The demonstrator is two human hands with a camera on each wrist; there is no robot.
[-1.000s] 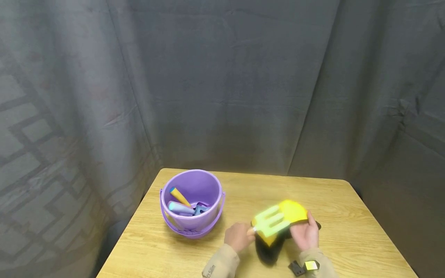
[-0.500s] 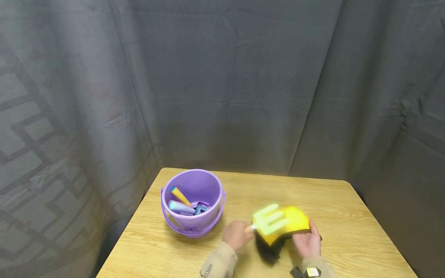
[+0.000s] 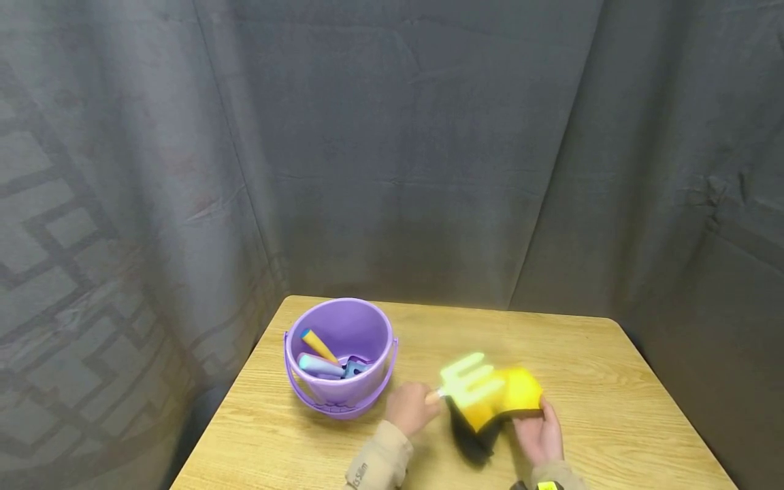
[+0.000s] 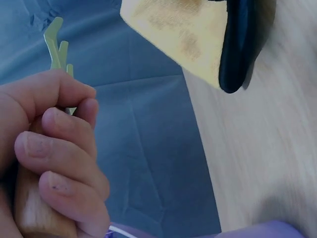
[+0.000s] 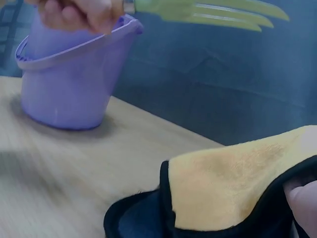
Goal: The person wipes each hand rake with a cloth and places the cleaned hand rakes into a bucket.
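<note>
My left hand (image 3: 409, 408) grips the wooden handle (image 4: 37, 208) of a small garden hand fork, fingers curled round it. Its pale yellow-green tines (image 3: 468, 382) point up and to the right, blurred in the head view. My right hand (image 3: 539, 432) holds a yellow cloth (image 3: 522, 391) with black edging, pinching its right edge. In the right wrist view a thumb (image 5: 304, 206) lies over the cloth's black border; the other fingers are hidden. Behind the tines the cloth bends, and its dark part hangs down to the left. Brownish smudges mark the cloth's yellow face (image 4: 183, 37).
A purple bucket (image 3: 343, 393) stands on the left of the wooden table (image 3: 551, 340). Inside lie tools, one with a yellow handle (image 3: 320, 347) and one with a light blue handle (image 3: 321, 367). Grey curtains (image 3: 404, 156) hang behind and at both sides.
My left hand and the fork have shifted slightly left and up, with the tines drawn leftward across the cloth. The cloth's right part has dropped a little. My right hand keeps hold of it.
</note>
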